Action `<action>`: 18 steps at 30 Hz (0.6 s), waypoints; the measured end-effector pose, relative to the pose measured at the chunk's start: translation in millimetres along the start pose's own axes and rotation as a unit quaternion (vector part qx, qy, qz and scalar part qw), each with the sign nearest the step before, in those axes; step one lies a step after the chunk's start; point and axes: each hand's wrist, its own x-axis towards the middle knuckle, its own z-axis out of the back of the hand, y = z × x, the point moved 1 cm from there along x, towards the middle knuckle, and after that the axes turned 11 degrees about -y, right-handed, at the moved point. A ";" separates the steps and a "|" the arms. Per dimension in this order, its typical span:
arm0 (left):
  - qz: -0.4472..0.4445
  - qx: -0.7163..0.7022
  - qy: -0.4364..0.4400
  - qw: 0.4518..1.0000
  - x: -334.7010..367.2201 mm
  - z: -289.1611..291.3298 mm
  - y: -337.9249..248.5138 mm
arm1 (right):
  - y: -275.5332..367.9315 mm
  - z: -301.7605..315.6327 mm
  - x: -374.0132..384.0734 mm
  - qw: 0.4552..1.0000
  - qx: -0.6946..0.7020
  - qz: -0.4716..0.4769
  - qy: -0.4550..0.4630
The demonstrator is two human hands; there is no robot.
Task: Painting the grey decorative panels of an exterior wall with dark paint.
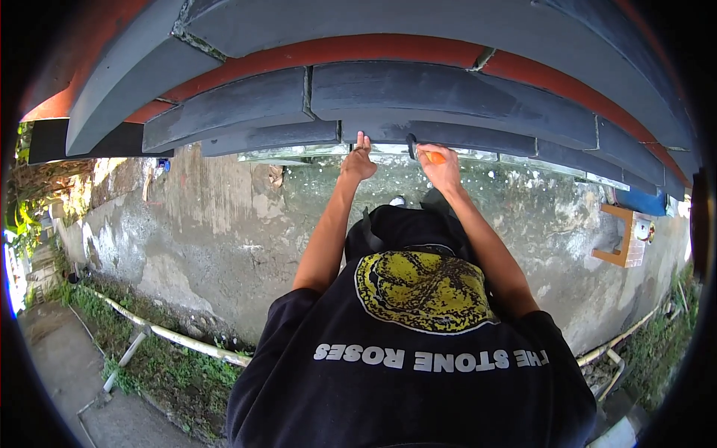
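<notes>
At the upper centre of the frame, the right hand (pixel 442 170) grips what looks like a brush (pixel 435 157) by its orange handle, the dark head against the lower grey ledge (pixel 478 137). The left hand (pixel 360 164), fingers extended and grasping nothing, seems to rest on that ledge's edge. Grey already covers most faces (dark patches may be wet); the joints (pixel 308 93) and pale strip (pixel 478 155) beneath look uncoated, probably unfinished.

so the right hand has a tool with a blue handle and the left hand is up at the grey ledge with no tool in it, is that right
Not quite: the handle is orange, not blue, as the head view shows. The right hand does hold the tool, and the left hand is at the grey ledge without one.
</notes>
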 end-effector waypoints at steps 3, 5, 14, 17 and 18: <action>0.004 0.000 0.001 1.000 -2.4 -4.8 3.8 | 6.6 0.2 6.1 0.995 -0.001 -0.077 0.058; -0.002 0.004 -0.001 1.000 -3.4 -2.8 -1.0 | 9.1 -13.8 15.6 0.983 0.115 -0.142 0.036; 0.012 0.005 0.004 1.000 -5.9 8.1 -10.2 | -59.4 6.3 39.2 0.926 0.205 -0.272 -0.160; 0.006 0.001 -0.008 1.000 -6.6 2.7 -3.9 | -83.7 55.3 42.3 0.922 0.164 -0.266 -0.229; 0.005 0.004 -0.014 1.000 -5.0 0.4 -2.2 | -89.1 67.9 45.9 0.923 0.165 -0.262 -0.229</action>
